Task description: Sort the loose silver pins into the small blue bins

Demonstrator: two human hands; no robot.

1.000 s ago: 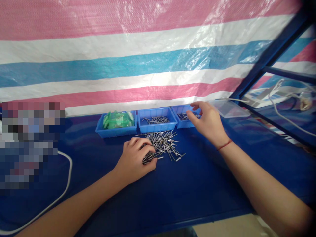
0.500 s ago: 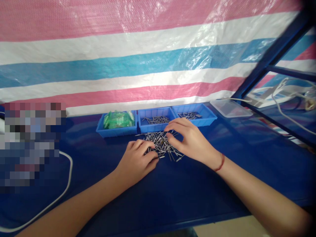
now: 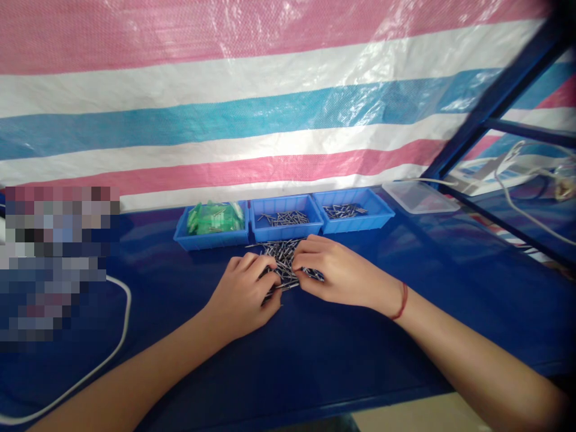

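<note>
A loose pile of metal blind rivets (image 3: 284,255) lies on the blue table, between and under my hands. My left hand (image 3: 247,291) rests at the pile's left edge, fingers curled and thumb bent towards the index finger, with rivets showing between them. From the right, my right hand (image 3: 328,267) reaches into the pile, its thumb and fingertips drawn together in a pinch among the rivets. Exactly how many rivets each hand grips is hidden. Behind the pile, the middle blue bin (image 3: 288,231) and the right blue bin (image 3: 360,224) both contain more rivets.
The left blue bin (image 3: 211,241) holds green plastic packets (image 3: 218,217). A clear plastic lid (image 3: 420,198) lies beyond the right bin. A white cable (image 3: 128,312) curves over the table's left side. A blue metal frame (image 3: 486,114) stands at right, before a striped sheet (image 3: 225,129).
My right hand has come down and nearer, from above the pile into its right part, and its fingers have closed. My left hand has shifted slightly left.
</note>
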